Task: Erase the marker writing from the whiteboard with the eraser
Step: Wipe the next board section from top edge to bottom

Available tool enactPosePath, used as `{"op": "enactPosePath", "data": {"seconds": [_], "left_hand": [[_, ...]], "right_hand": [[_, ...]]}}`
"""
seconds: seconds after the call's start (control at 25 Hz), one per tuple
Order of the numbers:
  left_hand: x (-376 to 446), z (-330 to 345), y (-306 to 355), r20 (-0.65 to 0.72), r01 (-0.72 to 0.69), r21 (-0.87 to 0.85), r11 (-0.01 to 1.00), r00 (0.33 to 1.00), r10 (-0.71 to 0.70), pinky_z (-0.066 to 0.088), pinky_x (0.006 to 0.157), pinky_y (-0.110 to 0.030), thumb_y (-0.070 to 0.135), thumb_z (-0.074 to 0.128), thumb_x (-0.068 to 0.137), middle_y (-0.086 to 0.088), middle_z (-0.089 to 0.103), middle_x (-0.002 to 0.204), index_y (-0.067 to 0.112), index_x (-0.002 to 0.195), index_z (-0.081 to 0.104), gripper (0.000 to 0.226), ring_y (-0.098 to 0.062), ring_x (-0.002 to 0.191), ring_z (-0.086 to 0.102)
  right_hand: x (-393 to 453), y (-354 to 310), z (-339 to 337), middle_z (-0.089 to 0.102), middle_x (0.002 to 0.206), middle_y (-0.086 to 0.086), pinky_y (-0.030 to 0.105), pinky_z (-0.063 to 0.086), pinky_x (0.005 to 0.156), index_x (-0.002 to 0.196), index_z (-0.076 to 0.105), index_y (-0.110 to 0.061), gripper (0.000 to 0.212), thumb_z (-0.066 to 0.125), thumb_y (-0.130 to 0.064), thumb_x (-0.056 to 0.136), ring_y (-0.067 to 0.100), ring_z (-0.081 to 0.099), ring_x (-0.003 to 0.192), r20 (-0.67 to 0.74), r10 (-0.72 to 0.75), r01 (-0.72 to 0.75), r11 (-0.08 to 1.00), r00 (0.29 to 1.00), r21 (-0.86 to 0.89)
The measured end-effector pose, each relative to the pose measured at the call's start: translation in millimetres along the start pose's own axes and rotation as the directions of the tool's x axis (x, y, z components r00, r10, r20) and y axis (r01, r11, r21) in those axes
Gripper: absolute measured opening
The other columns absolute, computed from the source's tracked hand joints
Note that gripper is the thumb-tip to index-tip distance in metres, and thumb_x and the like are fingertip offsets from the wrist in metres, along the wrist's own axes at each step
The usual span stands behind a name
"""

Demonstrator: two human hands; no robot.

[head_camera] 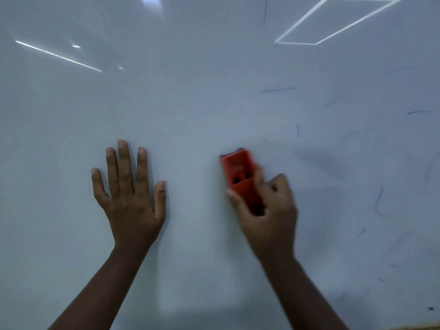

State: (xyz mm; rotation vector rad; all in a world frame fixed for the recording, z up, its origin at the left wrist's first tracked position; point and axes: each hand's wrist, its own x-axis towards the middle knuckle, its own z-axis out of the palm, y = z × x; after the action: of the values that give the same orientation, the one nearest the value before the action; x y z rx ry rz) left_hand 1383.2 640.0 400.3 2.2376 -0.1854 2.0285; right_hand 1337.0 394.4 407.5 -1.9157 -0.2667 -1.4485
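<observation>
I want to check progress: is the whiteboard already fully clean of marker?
No, thin blue marker strokes remain on the whiteboard, right of the red eraser that the right hand grips.

Ceiling-light reflections, wooden edge bottom right

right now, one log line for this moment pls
right hand grips red eraser on whiteboard | left hand flat | blue strokes remain
</observation>
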Motion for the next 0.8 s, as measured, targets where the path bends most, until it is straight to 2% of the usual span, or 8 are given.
{"op": "enactPosePath", "data": {"seconds": [0.12,0.24,0.4,0.52,0.6,0.68,0.8], "left_hand": [[0,0,-2,0.001,-0.010,0.005,1.000,1.000,0.010,0.012,0.129,-0.063,0.036,0.042,0.113,-0.022,0.017,0.174,0.007,0.167,0.027,0.063,-0.033,0.164,0.009],[1,0,-4,0.001,-0.023,0.008,1.000,1.000,0.023,0.013,0.129,-0.064,0.038,0.043,0.112,-0.022,0.018,0.174,0.007,0.166,0.028,0.064,-0.035,0.163,0.014],[-1,0,-6,-0.011,-0.027,0.010,1.000,1.000,0.027,0.014,0.129,-0.063,0.037,0.044,0.111,-0.021,0.020,0.174,0.008,0.166,0.029,0.064,-0.037,0.163,0.017],[-1,0,-6,-0.013,-0.039,0.016,0.999,0.999,0.039,0.015,0.129,-0.063,0.038,0.045,0.111,-0.020,0.020,0.174,0.008,0.166,0.030,0.064,-0.037,0.162,0.018],[0,-2,-6,-0.004,-0.039,0.015,0.999,0.999,0.039,0.016,0.128,-0.063,0.038,0.045,0.111,-0.020,0.021,0.174,0.008,0.166,0.031,0.063,-0.037,0.162,0.018],[1,-5,-4,-0.011,-0.023,0.001,1.000,1.000,0.023,0.019,0.127,-0.061,0.037,0.047,0.110,-0.019,0.025,0.173,0.009,0.164,0.036,0.062,-0.036,0.161,0.023],[19,-14,-3,-0.054,0.021,-0.051,0.998,0.998,-0.024,0.024,0.119,-0.060,0.036,0.049,0.108,-0.015,0.035,0.169,0.010,0.158,0.046,0.057,-0.035,0.157,0.032]], "right_hand": [[-13,-36,27,0.049,0.095,0.000,0.033,0.053,0.064,0.138,0.061,-0.018,0.068,0.069,-0.062,0.087,0.015,0.048,0.081,0.146,-0.183,0.194,0.979,0.972,-0.062],[9,-51,28,0.050,0.096,-0.001,0.034,0.054,0.062,0.140,0.060,-0.022,0.068,0.064,-0.066,0.088,0.014,0.050,0.081,0.149,-0.238,0.254,0.963,0.960,-0.095],[44,-19,-6,0.051,0.092,-0.005,0.037,0.056,0.063,0.138,0.063,-0.031,0.069,0.063,-0.072,0.082,0.019,0.061,0.078,-0.017,-0.044,0.043,0.997,0.999,-0.061],[64,23,-45,0.053,0.090,-0.003,0.045,0.059,0.067,0.138,0.064,-0.030,0.071,0.063,-0.073,0.081,0.019,0.064,0.075,-0.115,0.096,-0.098,0.995,0.989,-0.007],[81,46,-68,0.056,0.091,0.001,0.039,0.055,0.069,0.139,0.064,-0.025,0.076,0.062,-0.075,0.081,0.019,0.064,0.077,-0.181,0.157,-0.162,0.987,0.971,-0.013],[100,60,-86,0.058,0.094,0.006,0.032,0.049,0.072,0.141,0.063,-0.020,0.082,0.060,-0.077,0.082,0.021,0.063,0.080,-0.232,0.183,-0.195,0.980,0.955,-0.032],[123,58,-90,0.058,0.094,0.009,0.036,0.053,0.073,0.140,0.063,-0.019,0.077,0.065,-0.073,0.084,0.022,0.061,0.079,-0.253,0.169,-0.182,0.983,0.953,-0.030]]}}
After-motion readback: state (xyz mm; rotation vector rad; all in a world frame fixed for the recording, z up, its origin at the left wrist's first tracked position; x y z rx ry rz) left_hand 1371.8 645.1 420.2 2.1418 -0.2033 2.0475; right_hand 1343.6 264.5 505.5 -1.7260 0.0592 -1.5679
